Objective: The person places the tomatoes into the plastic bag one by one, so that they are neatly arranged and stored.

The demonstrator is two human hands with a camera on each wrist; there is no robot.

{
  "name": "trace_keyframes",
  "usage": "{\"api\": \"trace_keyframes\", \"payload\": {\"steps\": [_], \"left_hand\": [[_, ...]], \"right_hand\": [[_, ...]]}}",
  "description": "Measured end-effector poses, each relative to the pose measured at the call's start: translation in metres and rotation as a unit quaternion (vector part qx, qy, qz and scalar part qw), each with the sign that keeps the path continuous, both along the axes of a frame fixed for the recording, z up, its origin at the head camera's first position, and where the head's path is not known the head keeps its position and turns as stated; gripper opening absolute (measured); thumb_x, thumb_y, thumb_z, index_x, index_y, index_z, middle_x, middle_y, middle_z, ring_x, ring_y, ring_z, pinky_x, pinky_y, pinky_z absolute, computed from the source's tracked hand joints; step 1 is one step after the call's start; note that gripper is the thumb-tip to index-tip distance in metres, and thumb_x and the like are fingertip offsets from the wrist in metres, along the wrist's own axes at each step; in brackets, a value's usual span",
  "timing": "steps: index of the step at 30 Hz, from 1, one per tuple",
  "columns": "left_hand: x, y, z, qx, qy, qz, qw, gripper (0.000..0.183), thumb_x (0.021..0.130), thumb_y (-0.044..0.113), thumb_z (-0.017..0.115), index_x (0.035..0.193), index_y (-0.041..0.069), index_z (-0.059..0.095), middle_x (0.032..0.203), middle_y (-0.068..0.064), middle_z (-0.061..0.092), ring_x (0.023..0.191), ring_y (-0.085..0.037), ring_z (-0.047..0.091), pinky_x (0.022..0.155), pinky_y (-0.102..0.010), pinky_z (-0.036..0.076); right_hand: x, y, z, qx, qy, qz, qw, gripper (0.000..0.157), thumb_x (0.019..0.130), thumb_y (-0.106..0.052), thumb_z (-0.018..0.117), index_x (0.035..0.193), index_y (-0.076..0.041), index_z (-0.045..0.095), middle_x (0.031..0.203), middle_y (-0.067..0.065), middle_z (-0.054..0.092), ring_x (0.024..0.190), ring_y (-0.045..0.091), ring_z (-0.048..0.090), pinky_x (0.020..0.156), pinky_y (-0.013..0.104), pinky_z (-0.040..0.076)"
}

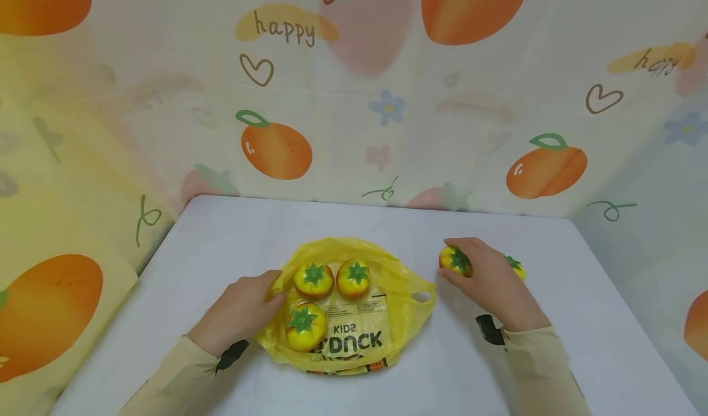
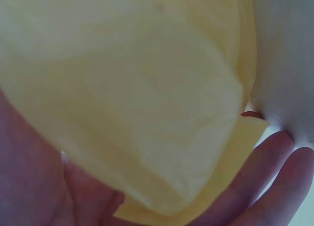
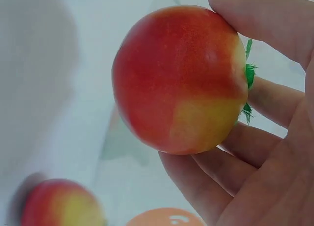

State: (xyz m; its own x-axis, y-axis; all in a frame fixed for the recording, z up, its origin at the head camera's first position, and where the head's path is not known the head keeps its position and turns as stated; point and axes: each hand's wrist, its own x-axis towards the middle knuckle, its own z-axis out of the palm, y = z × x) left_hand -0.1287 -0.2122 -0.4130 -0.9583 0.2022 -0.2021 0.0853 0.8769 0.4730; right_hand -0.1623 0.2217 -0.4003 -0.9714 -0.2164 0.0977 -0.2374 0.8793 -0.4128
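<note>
A yellow plastic bag [image 1: 406, 317] lies spread open on the table, with printed letters inside. My left hand [image 1: 243, 311] grips its left edge; in the left wrist view the bag's film [image 2: 147, 113] hangs between thumb and fingers. Three toy tomatoes sit in the bag: one at upper left [image 1: 313, 279], one at upper right [image 1: 353, 278] and one at lower left [image 1: 306, 327]. Right of the bag, my right hand [image 1: 492, 284] holds a red-and-yellow toy tomato [image 3: 179, 81] with a green star-shaped top. Another toy tomato [image 1: 515, 266] is partly hidden behind that hand.
The white table [image 1: 232, 225] ends against a fruit-patterned curtain [image 1: 343, 115] at the back and sides. In the right wrist view the other toy tomato [image 3: 61, 204] lies at the lower left. Black straps [image 1: 489, 330] show at the wrists.
</note>
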Motion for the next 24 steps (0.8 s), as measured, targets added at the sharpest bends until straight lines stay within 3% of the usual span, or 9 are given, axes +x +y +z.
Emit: {"api": "trace_keyframes", "payload": {"steps": [11,24], "left_hand": [[0.000,-0.002,0.000,0.006,-0.002,0.000,1.0000,0.048,0.105,0.026,0.062,0.148,0.004,0.060,0.115,-0.010,0.077,0.078,-0.016,0.063,0.075,-0.039,0.056],[-0.001,-0.002,0.000,0.021,-0.015,0.002,0.9997,0.046,0.105,0.026,0.062,0.146,0.005,0.060,0.112,-0.008,0.075,0.076,-0.016,0.061,0.069,-0.034,0.052]], "right_hand": [[0.010,-0.041,0.037,-0.010,0.042,0.054,0.998,0.061,0.096,-0.034,0.084,0.149,-0.012,0.062,0.149,0.011,0.064,0.130,0.034,0.064,0.108,0.057,0.055],[0.031,-0.103,0.028,0.015,0.021,0.138,0.990,0.063,0.093,-0.043,0.085,0.147,-0.017,0.065,0.147,0.004,0.065,0.133,0.024,0.065,0.113,0.047,0.054]]}}
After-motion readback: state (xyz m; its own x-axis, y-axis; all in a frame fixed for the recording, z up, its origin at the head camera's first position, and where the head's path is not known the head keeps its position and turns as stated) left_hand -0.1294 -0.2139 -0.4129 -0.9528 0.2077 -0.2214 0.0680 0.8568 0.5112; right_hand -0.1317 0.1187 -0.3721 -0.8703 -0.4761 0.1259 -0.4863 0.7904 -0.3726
